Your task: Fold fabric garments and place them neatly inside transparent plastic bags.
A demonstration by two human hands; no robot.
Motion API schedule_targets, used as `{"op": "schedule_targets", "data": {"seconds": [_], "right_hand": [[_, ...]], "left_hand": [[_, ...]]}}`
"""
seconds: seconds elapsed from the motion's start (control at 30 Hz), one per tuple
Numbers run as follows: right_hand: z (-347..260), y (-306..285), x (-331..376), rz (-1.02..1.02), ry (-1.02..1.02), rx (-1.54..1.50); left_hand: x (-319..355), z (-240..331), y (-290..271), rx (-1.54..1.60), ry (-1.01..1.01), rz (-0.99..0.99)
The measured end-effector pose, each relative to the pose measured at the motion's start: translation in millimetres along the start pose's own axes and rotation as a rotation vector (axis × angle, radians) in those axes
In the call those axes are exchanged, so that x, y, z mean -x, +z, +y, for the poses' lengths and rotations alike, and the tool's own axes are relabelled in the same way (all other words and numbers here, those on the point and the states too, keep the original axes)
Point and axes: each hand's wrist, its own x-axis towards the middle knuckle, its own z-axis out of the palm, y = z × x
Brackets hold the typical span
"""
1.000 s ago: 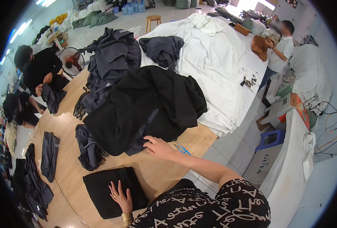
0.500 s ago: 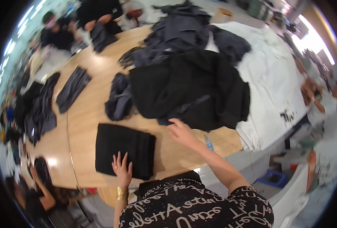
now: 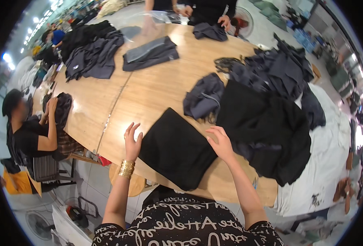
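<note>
A folded black garment [image 3: 177,149] lies on the wooden table in front of me, one corner toward my body. My left hand [image 3: 133,141] is beside its left edge, fingers apart and slightly curved, with gold bracelets at the wrist. By the right edge is my right hand [image 3: 221,143], its fingers stretched out and loosely curved. Nothing shows in either hand; whether the fingertips touch the cloth I cannot tell. To the right lies a loose heap of black cloth [image 3: 267,127], and a bunched dark grey garment [image 3: 204,96] sits just beyond the folded one.
Dark grey garments are piled at the far right [image 3: 279,65] and far left [image 3: 95,55] of the table [image 3: 152,90]. A folded grey garment [image 3: 150,53] lies beyond its seam. White cloth [image 3: 308,164] covers the right end. A seated person [image 3: 32,131] handles dark cloth at left.
The view has swung left. My left hand has gone from the top of the folded black garment to its left side. My right hand has left the black heap for the folded garment's right edge.
</note>
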Motion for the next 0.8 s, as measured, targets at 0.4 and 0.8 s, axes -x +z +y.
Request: {"op": "schedule_targets", "data": {"seconds": [0.4, 0.8], "right_hand": [[-78, 78, -428, 0.345, -0.323, 0.579], [-89, 265, -353, -0.584, -0.457, 0.056]], "left_hand": [[-88, -130, -11, -0.02, -0.046, 0.061], [-63, -200, 2, 0.176, -0.414, 0.09]]}}
